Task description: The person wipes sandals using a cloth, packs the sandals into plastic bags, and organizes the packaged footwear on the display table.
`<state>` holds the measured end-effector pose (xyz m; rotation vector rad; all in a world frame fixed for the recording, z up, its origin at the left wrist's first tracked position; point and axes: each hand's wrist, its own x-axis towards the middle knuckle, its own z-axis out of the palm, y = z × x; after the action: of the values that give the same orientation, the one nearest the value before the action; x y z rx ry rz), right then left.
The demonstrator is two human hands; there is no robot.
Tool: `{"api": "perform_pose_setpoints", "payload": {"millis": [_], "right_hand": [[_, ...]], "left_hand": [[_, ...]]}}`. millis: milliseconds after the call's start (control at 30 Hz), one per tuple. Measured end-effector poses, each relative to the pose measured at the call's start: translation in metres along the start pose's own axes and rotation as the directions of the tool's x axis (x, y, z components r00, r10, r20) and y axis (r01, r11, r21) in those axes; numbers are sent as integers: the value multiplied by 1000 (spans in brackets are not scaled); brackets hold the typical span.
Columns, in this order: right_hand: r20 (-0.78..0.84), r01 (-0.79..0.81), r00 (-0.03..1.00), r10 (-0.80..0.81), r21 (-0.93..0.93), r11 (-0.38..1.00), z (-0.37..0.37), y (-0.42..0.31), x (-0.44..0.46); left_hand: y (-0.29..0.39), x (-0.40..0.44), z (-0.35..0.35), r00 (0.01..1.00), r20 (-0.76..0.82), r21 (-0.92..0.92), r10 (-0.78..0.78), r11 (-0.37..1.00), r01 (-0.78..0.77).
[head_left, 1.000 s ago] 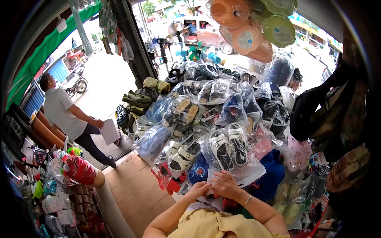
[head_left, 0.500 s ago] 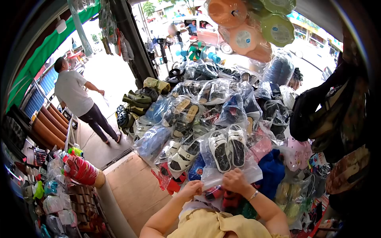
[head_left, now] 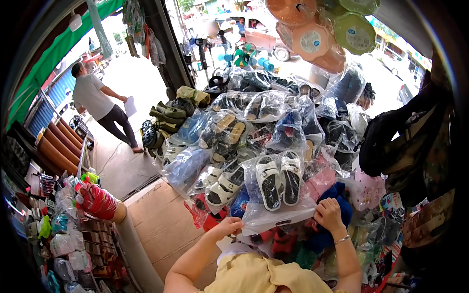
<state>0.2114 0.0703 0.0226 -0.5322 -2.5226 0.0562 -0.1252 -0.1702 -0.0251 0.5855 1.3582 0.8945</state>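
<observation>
Over piled footwear (head_left: pixel 222 192), we hold a clear bag (head_left: pixel 273 219) of sandals (head_left: pixel 270 185) taut, left hand (head_left: pixel 227 228) and right hand (head_left: pixel 329 215) pinching its near edge; the next move calls for even tension.

From here I see both bare forearms reach forward, left hand (head_left: pixel 328 214) and right hand (head_left: pixel 229 227) apart, fingers curled.

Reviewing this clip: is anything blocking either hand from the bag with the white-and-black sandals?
Nothing visible is. The left hand and right hand grip opposite ends of the clear bag's near edge, with no other item between. Only see-through plastic separates them from the sandals.
</observation>
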Motion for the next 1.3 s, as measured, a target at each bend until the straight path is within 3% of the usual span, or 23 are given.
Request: {"api": "perform_pose_setpoints", "payload": {"millis": [33,67,100,133,200,267,333,400,467,533,600,667,733,800,833,867,933,967,1100,1133,1167,1267,1300], "right_hand": [[2,-3,1000,3,-2,1000,-3,-1,0],[102,-51,994,46,45,998,-6,-1,2],[204,-105,975,86,88,991,-11,-1,6],[205,-110,975,90,85,990,-15,-1,10],[-40,-190,982,187,-109,976,-22,-1,16],[-113,-513,858,501,-242,824,-13,17,4],[-46,-628,756,653,-332,704,5,42,-17],[202,-773,579,790,-171,611,11,51,-28],[182,-733,614,768,-230,640,15,51,-33],[163,-732,628,761,-208,649,4,37,-26],[117,-674,661,741,-341,655,-6,11,-20],[188,-691,650,736,-256,676,-1,12,-27],[119,-647,737,665,-163,745,-5,3,-28],[53,-664,745,665,-34,747,-21,-16,-23],[13,-700,714,700,40,713,-26,-25,-27],[-2,-716,697,717,33,697,-34,-32,-33],[-7,-729,627,779,348,589,-51,-49,-44],[-6,-756,574,819,381,533,-63,-61,-50],[-169,-746,526,834,380,547,-64,-83,-101],[-126,-775,434,892,453,442,-66,-90,-111],[-75,-789,343,936,518,330,-69,-95,-120],[-36,-716,265,964,661,222,-71,-106,-139],[-75,-697,287,955,668,262,-70,-106,-144]], "left_hand": [[-3,6,-5,998,-47,150,43,988,-36],[-5,13,-15,998,-20,266,67,962,-59],[0,14,-13,966,-118,410,230,897,-163],[10,15,-10,899,-187,553,397,798,-238],[35,22,1,835,-276,590,475,770,-243],[45,45,8,735,-202,648,647,651,-395],[55,74,19,778,-209,578,593,717,-391],[39,123,23,722,-250,583,645,695,-420],[68,112,47,779,-362,596,511,770,-228],[69,118,53,741,-398,573,541,777,-260],[60,130,57,675,-441,606,592,751,-263],[59,140,50,708,-482,437,516,842,-316],[67,143,45,728,-514,208,454,889,-408],[73,140,36,762,-502,11,409,884,-467],[83,134,37,785,-474,-189,399,824,-533],[98,120,39,808,-432,-234,400,816,-529],[124,107,40,798,-361,-307,482,747,-590],[139,102,44,807,-352,-287,474,766,-575],[196,116,71,822,-237,-281,517,774,-568],[210,124,83,821,-213,-293,530,767,-571],[223,132,100,819,-238,-321,523,753,-574],[253,159,176,776,-402,-386,485,679,-624],[253,176,190,792,-354,-307,498,738,-601]]}}
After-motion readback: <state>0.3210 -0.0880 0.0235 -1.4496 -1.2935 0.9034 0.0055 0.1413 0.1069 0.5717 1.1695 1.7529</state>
